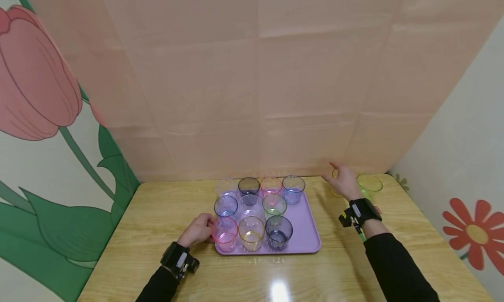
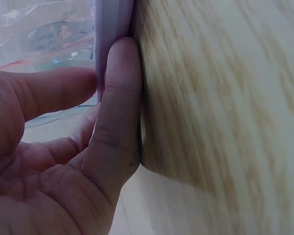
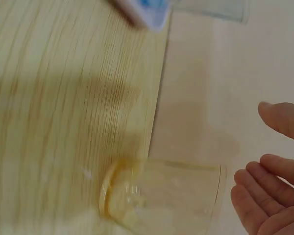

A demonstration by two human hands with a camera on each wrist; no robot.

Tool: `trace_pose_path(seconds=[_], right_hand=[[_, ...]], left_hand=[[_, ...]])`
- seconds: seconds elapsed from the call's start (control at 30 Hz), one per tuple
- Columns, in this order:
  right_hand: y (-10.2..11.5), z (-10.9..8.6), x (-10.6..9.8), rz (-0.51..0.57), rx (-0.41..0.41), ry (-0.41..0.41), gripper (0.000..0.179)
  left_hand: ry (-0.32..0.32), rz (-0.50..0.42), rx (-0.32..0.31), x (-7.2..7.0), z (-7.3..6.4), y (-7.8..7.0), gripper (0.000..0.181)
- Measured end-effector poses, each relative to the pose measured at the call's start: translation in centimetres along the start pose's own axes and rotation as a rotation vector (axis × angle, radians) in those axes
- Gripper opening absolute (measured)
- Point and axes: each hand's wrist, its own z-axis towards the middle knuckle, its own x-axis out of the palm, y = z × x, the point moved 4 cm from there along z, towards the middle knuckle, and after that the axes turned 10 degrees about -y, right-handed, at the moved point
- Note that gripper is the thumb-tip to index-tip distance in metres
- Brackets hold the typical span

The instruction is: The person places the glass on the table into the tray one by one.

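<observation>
At the left edge of a lilac tray (image 1: 303, 232), my left hand (image 1: 198, 230) pinches the rim between thumb and fingers. The left wrist view shows the thumb on the side of the tray (image 2: 113, 24) and a finger along its outer underside. Several tinted tumblers stand in rows on the tray, among them a pink glass (image 1: 225, 240), an amber-based glass (image 1: 251, 240) and a dark grey glass (image 1: 279, 238). To the right of the tray, my right hand (image 1: 344, 181) has its fingers spread apart. Beside its fingertips stands a clear amber glass (image 3: 166, 196), partly hidden by the hand in the head view.
A yellow-green glass (image 1: 369, 184) stands at the back right of the wooden table (image 1: 173, 197), just beyond the right hand. Behind the table rises a tan covering (image 1: 252, 96). On the right is a flower-painted wall (image 1: 453, 162).
</observation>
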Motion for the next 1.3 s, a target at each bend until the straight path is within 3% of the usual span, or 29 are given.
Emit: trace_pose_path(seconds=[0.23, 0.4, 0.53, 0.77, 1.0, 1.3], right_hand=[[-1.0, 0.5, -0.6, -0.16, 0.041, 0.09, 0.081], [-1.6, 0.6, -1.1, -0.257, 0.044, 0.113, 0.072], [-2.3, 0.5, -1.1, -0.308, 0.093, 0.159, 0.068], [-3.0, 0.4, -0.8, -0.329, 0.084, 0.17, 0.062], [-3.4, 0.3, -0.7, -0.322, 0.075, 0.15, 0.084], [-3.0, 0.3, -0.5, -0.269, 0.048, 0.079, 0.09]], left_hand=[[-0.003, 0.01, -0.018, -0.1, 0.0, -0.2, 0.025], [-0.002, -0.005, -0.018, -0.1, -0.1, 0.0, 0.025], [0.004, -0.019, -0.016, 0.0, 0.0, 0.1, 0.025], [0.013, -0.001, -0.011, 0.0, 0.2, 0.1, 0.025], [0.003, -0.007, -0.005, 0.0, 0.1, 0.1, 0.025], [-0.009, -0.007, 0.007, 0.1, 0.0, 0.1, 0.026]])
